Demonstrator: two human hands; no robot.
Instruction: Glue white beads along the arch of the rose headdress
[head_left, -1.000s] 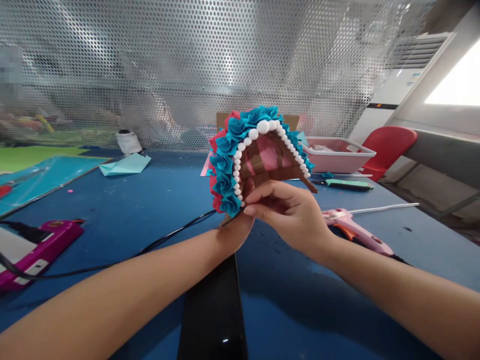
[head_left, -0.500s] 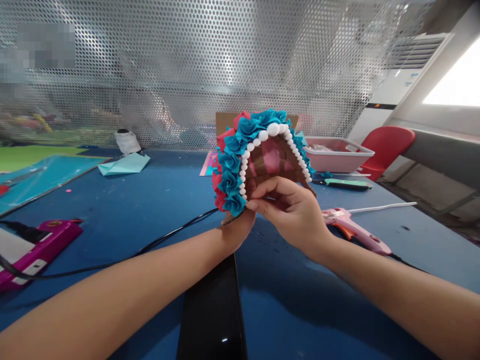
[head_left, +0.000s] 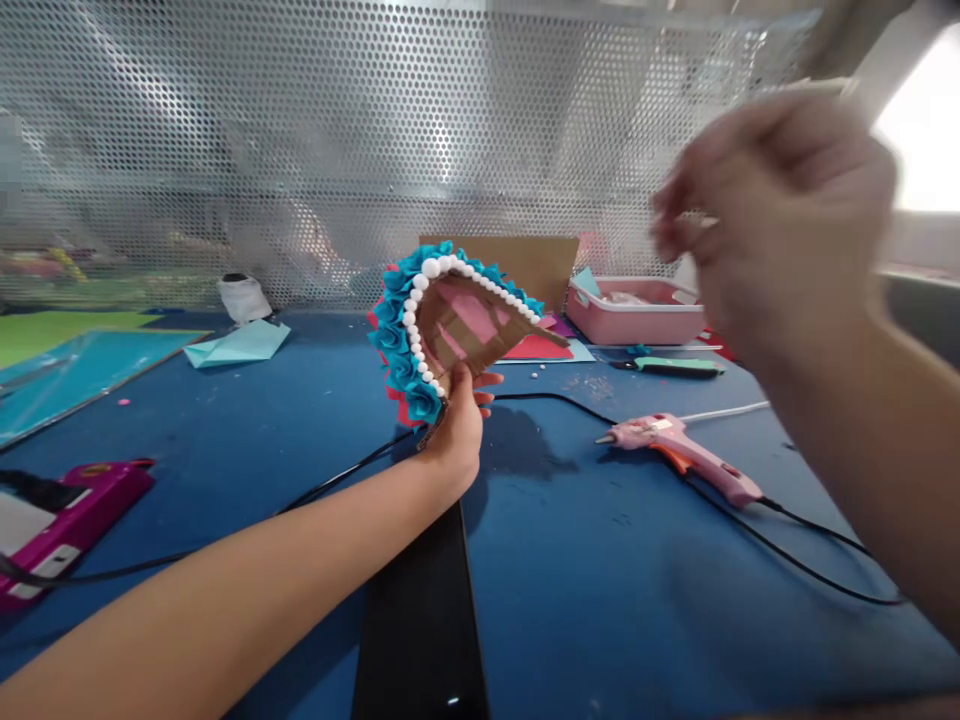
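My left hand [head_left: 457, 425] grips the bottom corner of a cardboard fan-shaped piece [head_left: 469, 330] and holds it up over the blue table [head_left: 300, 400]. The piece is edged with white beads and blue and red paper flowers. My right hand [head_left: 772, 215] is raised high at the right, close to the camera and smeared by motion. Its fingers look curled, and I cannot make out anything in them.
A pink glue gun [head_left: 675, 450] with a black cord lies to the right. A pink tray [head_left: 637, 310], a green cutter [head_left: 667, 367] and a cardboard sheet [head_left: 532, 265] sit behind. Blue paper [head_left: 236, 343] and a magenta device [head_left: 60, 515] lie left. A black strip [head_left: 420, 620] is near me.
My right hand has let go of the fan piece and risen up to the right. The left hand now holds the piece alone, tilted and shifted left.
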